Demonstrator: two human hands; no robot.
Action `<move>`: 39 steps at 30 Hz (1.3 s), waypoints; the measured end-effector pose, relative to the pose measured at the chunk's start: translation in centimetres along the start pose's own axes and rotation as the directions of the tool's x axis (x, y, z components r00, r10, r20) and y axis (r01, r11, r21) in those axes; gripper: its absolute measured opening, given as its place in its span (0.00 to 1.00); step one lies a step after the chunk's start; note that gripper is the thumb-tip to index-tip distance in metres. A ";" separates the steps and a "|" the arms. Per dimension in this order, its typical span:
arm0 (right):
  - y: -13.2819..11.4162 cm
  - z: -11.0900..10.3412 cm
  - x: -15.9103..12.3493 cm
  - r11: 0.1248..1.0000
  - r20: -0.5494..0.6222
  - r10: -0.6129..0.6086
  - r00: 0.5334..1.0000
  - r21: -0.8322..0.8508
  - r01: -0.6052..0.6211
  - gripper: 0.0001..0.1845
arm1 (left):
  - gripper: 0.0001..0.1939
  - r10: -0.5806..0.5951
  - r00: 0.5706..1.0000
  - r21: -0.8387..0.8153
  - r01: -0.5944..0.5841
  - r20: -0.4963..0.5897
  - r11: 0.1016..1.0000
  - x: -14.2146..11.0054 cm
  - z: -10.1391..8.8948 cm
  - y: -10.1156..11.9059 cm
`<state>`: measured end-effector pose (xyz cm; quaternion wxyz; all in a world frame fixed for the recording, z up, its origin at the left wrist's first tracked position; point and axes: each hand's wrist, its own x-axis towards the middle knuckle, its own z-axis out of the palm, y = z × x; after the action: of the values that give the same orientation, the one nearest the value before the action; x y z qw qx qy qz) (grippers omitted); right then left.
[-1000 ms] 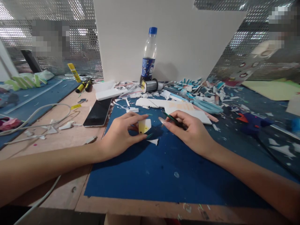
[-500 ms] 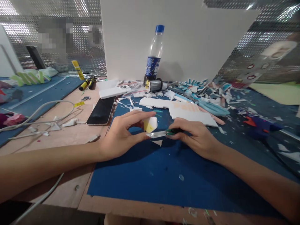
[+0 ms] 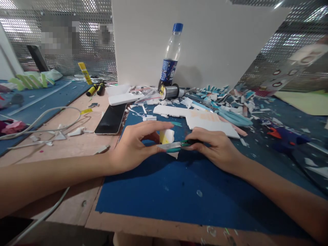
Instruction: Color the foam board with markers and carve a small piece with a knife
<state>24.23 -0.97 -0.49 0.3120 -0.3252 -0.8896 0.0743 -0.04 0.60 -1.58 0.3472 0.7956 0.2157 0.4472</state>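
Observation:
My left hand pinches a small yellow-and-white foam piece between thumb and fingers, just above the blue cutting mat. My right hand grips a green-handled craft knife, its silver blade lying across the lower edge of the foam piece and reaching my left thumb. A small white triangular offcut lies on the mat right under the blade.
A cola bottle and a metal spool stand at the back before a white board. White foam sheets, many scraps, a black phone, a white phone, cables and a blue glue gun lie around.
My right hand turned the knife and brought its blade to the foam piece, then slid it left to my left thumb. My left hand rotated the foam piece slightly.

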 end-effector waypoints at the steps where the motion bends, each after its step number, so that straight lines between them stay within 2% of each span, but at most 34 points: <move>1: 0.0 0.0 0.0 1.000 0.001 -0.002 1.000 -0.001 0.002 0.10 | 0.20 0.000 1.000 0.001 0.000 0.002 1.000 0.0 0.0 0.0; 7: -0.1 0.0 0.0 1.000 0.006 0.002 1.000 -0.008 -0.002 0.09 | 0.20 0.002 1.000 -0.002 -0.002 -0.004 1.000 0.0 0.1 -0.2; 14: 0.0 0.0 0.0 1.000 0.007 -0.006 1.000 -0.010 0.006 0.15 | 0.21 0.031 0.999 0.003 -0.031 0.006 1.000 -0.1 0.0 -0.4; 39: 0.1 0.2 0.0 1.000 0.011 -0.017 1.000 -0.017 0.017 0.14 | 0.20 0.037 0.999 0.003 -0.037 0.007 0.999 0.1 0.0 -0.4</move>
<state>24.21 -0.92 -0.66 0.3052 -0.3197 -0.8946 0.0659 0.01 0.88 -1.81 0.3385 0.8014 0.2006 0.4505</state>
